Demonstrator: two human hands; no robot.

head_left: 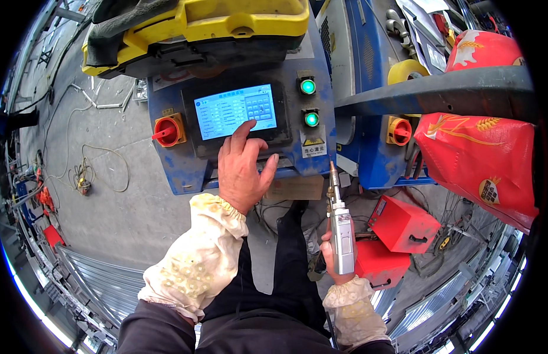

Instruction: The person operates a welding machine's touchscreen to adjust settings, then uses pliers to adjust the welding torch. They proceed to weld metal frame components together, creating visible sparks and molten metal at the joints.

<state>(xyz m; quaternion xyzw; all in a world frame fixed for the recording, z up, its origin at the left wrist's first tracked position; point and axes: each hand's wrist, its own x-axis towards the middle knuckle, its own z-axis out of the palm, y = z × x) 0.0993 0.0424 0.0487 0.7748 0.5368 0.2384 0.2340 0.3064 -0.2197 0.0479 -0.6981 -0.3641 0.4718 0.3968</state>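
Note:
My left hand [243, 168] reaches over a blue machine's control panel, its index fingertip at the lower right part of the lit touchscreen [235, 112]. Nothing is held in it; the thumb stands apart from the fingers. In my right hand [330, 258] is a silver welding gun [343, 239], upright in the picture with its copper-coloured nozzle toward the panel's right edge. The gun's body hides part of that hand. Two green lit buttons [308, 87] sit right of the screen, and a red rotary switch [167, 131] on a yellow base is at its left.
A yellow and black case [215, 35] rests atop the machine. At the right, red printed bags [477, 159] hang by a dark bar [433, 91]. Two red boxes [404, 224] stand on the floor near the gun. Cables [82, 177] lie on the floor at left.

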